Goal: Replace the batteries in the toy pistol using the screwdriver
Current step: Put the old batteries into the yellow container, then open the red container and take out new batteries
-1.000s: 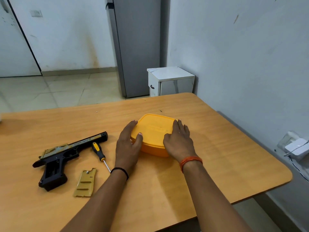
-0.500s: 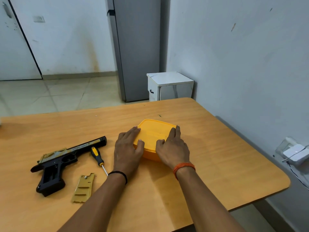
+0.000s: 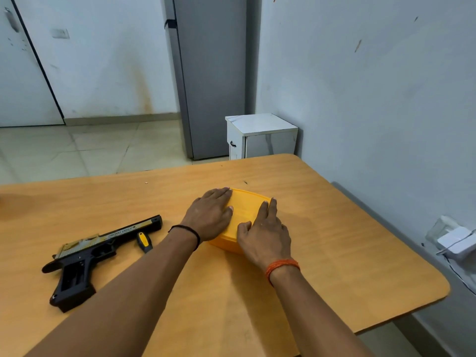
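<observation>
While both hands press flat on the yellow box (image 3: 242, 215), left hand (image 3: 210, 215) and right hand (image 3: 265, 234) fingers straight: probably fetching batteries. Toy pistol (image 3: 87, 256) and screwdriver (image 3: 144, 242) left of left hand. Next, prying lid up.

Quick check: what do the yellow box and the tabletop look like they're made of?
Yellow box: likely moulded plastic, an even opaque colour with a soft sheen and rounded corners. Table: wood-look surface, probably laminate, with fine straight grain, a smooth satin finish and a rounded edge.
</observation>
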